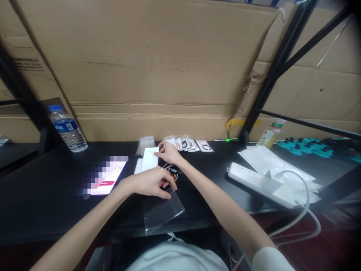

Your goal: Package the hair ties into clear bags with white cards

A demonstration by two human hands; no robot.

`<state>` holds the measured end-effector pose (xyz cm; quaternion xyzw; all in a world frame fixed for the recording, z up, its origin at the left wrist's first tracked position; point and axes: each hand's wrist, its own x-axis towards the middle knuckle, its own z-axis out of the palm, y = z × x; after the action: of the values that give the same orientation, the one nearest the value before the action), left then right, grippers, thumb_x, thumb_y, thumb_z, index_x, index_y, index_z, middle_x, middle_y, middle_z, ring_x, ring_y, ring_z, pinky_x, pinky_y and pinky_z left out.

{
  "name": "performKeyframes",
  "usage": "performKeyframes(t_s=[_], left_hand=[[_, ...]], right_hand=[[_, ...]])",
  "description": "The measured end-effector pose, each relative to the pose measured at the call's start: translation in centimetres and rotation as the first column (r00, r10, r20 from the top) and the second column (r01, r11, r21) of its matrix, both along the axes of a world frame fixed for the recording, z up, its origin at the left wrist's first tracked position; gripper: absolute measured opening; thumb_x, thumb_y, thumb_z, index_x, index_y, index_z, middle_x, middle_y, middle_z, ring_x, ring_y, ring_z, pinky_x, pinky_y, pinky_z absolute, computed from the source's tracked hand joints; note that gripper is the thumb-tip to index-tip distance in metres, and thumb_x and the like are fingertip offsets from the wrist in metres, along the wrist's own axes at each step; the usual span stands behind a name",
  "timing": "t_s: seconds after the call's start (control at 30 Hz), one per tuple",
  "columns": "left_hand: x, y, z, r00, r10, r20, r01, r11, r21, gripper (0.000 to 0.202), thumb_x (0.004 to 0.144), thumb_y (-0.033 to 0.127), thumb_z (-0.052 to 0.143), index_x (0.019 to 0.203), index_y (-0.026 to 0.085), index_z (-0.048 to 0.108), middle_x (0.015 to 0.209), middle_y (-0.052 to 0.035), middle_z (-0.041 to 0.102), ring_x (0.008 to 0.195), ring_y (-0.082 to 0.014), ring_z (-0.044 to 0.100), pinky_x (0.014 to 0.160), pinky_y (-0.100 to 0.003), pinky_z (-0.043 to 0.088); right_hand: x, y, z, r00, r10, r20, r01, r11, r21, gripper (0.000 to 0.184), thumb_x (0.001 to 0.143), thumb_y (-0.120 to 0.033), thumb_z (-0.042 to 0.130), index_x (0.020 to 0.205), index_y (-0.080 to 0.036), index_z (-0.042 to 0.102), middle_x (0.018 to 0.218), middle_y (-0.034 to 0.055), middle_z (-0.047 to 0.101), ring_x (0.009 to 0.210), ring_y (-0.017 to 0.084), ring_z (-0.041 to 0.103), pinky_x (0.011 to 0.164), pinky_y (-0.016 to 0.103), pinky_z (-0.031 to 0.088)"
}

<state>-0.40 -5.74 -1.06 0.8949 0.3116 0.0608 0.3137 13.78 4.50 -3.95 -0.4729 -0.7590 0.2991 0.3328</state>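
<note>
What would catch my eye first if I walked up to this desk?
Probably the left hand, holding a clear plastic bag near the front edge of the black desk, and the right hand, at the edge of a white card just beyond. The lit phone screen left of them also stands out, as does the blue-capped water bottle farther left.

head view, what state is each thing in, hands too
left hand, closed on the clear bag
clear bag, held; sealed or not unclear
right hand, touching the white card; grip unclear
white card, overlapping another
phone, screen lit
water bottle, upright, capped
power strip, plug seemingly inserted
</note>
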Motion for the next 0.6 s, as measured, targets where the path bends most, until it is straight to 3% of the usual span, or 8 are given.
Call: performKeyframes(t_s=[0.17, 0.3, 0.37, 0.47, 0.53, 0.6], left_hand=[[0.0, -0.4, 0.3, 0.993, 0.028, 0.111, -0.034, 0.998, 0.053, 0.017, 0.092, 0.031, 0.072, 0.096, 0.022, 0.086, 0.086, -0.0029, 0.064, 0.071, -0.0140, 0.058, 0.066, -0.026, 0.045], [-1.3, -0.3, 2.4, 0.965, 0.087, 0.248, -0.088, 0.996, -0.004, 0.018, 0.094, 0.036, 0.072, 0.094, 0.021, 0.082, 0.099, -0.0060, 0.071, 0.081, -0.0165, 0.063, 0.071, -0.027, 0.049], [-2.4, 0.3, 3.7, 0.937, 0.120, 0.328, -0.130, 0.992, 0.008, 0.016, 0.093, 0.036, 0.073, 0.091, 0.021, 0.078, 0.097, -0.0051, 0.073, 0.088, -0.0183, 0.066, 0.080, -0.029, 0.051], [-3.8, 1.8, 5.2, 0.832, 0.269, 0.485, -0.292, 0.956, -0.029, 0.018, 0.092, 0.039, 0.074, 0.091, 0.021, 0.074, 0.095, -0.0034, 0.073, 0.086, -0.0173, 0.066, 0.083, -0.030, 0.052], [-4.3, 3.1, 5.7, 0.722, 0.421, 0.550, -0.462, 0.884, -0.071, 0.021, 0.091, 0.041, 0.075, 0.088, 0.020, 0.072, 0.085, -0.0022, 0.071, 0.077, -0.0160, 0.064, 0.076, -0.030, 0.052], [-4.3, 4.4, 5.7, 0.597, 0.511, 0.618, -0.599, 0.797, -0.080, 0.021, 0.086, 0.039, 0.079, 0.086, 0.020, 0.071, 0.082, -0.0027, 0.072, 0.073, -0.0156, 0.064, 0.074, -0.030, 0.053]], right_hand=[[0.4, 0.5, -0.2, 0.998, -0.005, -0.068, 0.005, 1.000, -0.008, 0.034, 0.085, -0.030, 0.084, 0.107, -0.023, 0.060, 0.090, -0.0011, 0.078, 0.089, 0.020, 0.075, 0.084, 0.033, 0.055], [0.9, 0.8, 0.4, 0.994, -0.008, -0.106, 0.007, 1.000, -0.003, 0.032, 0.088, -0.034, 0.082, 0.111, -0.021, 0.063, 0.096, 0.0034, 0.078, 0.090, 0.020, 0.075, 0.085, 0.033, 0.056], [1.3, 1.2, 0.8, 0.990, -0.012, -0.142, 0.016, 0.999, 0.030, 0.031, 0.091, -0.036, 0.078, 0.112, -0.019, 0.064, 0.099, 0.0054, 0.077, 0.088, 0.020, 0.075, 0.084, 0.033, 0.057], [2.3, 1.9, 1.9, 0.962, -0.018, -0.272, 0.044, 0.995, 0.091, 0.024, 0.095, -0.037, 0.070, 0.109, -0.019, 0.063, 0.096, 0.0049, 0.075, 0.075, 0.017, 0.073, 0.075, 0.032, 0.058], [3.4, 2.2, 3.0, 0.927, -0.030, -0.373, 0.107, 0.977, 0.186, 0.021, 0.097, -0.041, 0.065, 0.102, -0.020, 0.061, 0.091, 0.0036, 0.073, 0.073, 0.017, 0.072, 0.073, 0.031, 0.058], [5.0, 2.4, 4.4, 0.864, -0.081, -0.497, 0.257, 0.920, 0.296, 0.023, 0.098, -0.046, 0.062, 0.102, -0.023, 0.058, 0.097, 0.0050, 0.073, 0.078, 0.017, 0.072, 0.074, 0.032, 0.059]])
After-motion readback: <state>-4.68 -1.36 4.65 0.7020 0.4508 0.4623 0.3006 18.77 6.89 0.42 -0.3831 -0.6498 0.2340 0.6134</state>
